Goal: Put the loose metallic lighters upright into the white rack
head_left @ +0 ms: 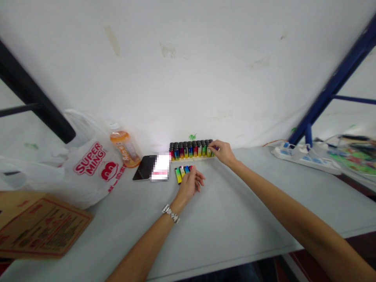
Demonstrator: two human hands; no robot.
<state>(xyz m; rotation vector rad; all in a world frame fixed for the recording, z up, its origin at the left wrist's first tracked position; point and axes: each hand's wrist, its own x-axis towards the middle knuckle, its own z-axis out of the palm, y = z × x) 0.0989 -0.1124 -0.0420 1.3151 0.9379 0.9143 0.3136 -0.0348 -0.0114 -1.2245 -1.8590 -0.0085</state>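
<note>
Several colourful lighters (188, 151) with dark tops stand upright in close rows in a low, pale tray (192, 159) against the wall. At the right end of the rows, my right hand (221, 152) pinches a lighter, which its fingers mostly hide. A few loose lighters (178, 176) in green, yellow, blue and red lie side by side on the table in front of the tray. Over the right part of this group rests my left hand (190, 182), its fingers loosely bent and apart. It partly covers the blue and red ones.
Left of the tray are a dark phone-like device (144, 167), a blurred-out white item (160, 167), an orange drink bottle (125, 147), a white plastic bag (96, 168) and a cardboard box (44, 227). A power strip (307, 156) lies right, by a blue metal post (331, 82).
</note>
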